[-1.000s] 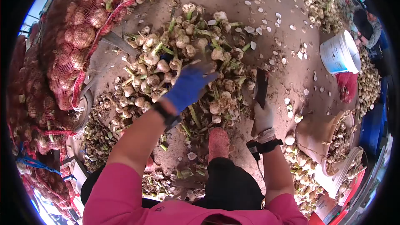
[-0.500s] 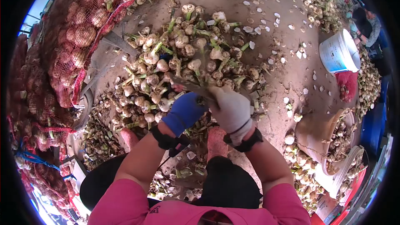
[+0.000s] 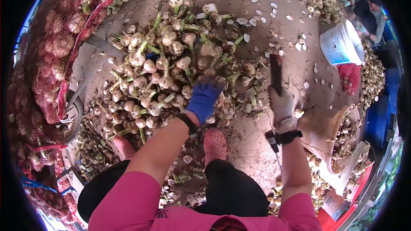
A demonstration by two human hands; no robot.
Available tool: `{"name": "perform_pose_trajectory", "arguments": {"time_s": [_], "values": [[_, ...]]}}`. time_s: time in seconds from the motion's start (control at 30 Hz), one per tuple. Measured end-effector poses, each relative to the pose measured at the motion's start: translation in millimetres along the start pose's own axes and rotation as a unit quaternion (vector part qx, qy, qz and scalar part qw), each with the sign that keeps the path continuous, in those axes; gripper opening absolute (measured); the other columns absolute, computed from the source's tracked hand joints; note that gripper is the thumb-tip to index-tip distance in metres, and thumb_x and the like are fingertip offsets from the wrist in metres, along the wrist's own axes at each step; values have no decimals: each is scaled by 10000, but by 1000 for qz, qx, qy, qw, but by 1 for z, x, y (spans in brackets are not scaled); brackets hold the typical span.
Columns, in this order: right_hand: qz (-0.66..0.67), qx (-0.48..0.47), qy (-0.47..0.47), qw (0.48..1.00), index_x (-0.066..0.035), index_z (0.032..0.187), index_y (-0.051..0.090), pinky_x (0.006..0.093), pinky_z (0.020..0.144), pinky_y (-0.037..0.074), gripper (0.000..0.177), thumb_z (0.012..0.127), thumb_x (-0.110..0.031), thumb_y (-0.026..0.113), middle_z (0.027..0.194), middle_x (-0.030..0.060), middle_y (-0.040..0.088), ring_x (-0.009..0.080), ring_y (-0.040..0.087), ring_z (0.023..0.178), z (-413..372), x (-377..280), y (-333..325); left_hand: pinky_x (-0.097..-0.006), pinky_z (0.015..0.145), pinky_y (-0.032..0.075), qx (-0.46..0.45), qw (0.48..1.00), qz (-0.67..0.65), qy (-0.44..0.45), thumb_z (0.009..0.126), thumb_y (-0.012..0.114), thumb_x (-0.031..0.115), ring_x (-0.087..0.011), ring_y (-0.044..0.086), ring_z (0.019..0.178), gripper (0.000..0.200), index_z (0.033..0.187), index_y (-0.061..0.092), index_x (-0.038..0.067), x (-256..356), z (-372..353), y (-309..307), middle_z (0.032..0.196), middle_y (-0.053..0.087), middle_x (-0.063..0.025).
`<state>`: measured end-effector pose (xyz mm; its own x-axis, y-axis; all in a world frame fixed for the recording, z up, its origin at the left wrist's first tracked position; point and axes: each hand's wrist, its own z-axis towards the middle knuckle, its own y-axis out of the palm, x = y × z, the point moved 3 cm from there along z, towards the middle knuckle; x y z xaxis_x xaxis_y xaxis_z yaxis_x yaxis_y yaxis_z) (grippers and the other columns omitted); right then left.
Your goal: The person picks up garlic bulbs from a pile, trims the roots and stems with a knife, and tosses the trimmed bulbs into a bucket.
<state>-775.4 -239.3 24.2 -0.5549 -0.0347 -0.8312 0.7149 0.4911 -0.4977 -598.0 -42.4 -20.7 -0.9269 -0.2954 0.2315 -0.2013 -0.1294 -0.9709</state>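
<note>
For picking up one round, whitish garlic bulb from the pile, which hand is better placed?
Probably the left: the blue-gloved left hand is over the pile of round, whitish garlic bulbs, while the white-gloved right hand holds a dark, flat-bladed tool beside it.

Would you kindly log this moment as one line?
left hand: at garlic pile, grip unclear | right hand: holding dark blade | white bucket: right of pile
</note>
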Motion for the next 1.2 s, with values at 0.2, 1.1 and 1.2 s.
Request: {"name": "perform_pose_trajectory", "arguments": {"time_s": [0.2,1.1,1.2], "values": [[335,-194,188,903,0,1062,640,285,609,453,357,935,-330,598,751,30,601,90,548,689,-77,-30,108,-465,1010,361,47,979,-192,-51,710,796,294,-278,518,1161,793,1365,413,62,4,-20,-41,1206,552,-142],[-262,-194,-423,845,-96,897,565,432,600,491,127,806,-158,628,778,121,590,308,617,702,-125,-145,87,-346,799,519,124,927,-340,-103,902,579,218,-174,636,841,168,1012,625,101,-30,-69,-3,876,650,-64],[-283,-205,-479,805,-94,900,573,421,572,495,121,807,-160,613,768,117,589,300,621,690,-132,-140,92,-349,818,526,5,703,-668,-243,927,548,224,-164,638,871,198,1060,618,96,-24,-81,14,922,660,-65]]}}
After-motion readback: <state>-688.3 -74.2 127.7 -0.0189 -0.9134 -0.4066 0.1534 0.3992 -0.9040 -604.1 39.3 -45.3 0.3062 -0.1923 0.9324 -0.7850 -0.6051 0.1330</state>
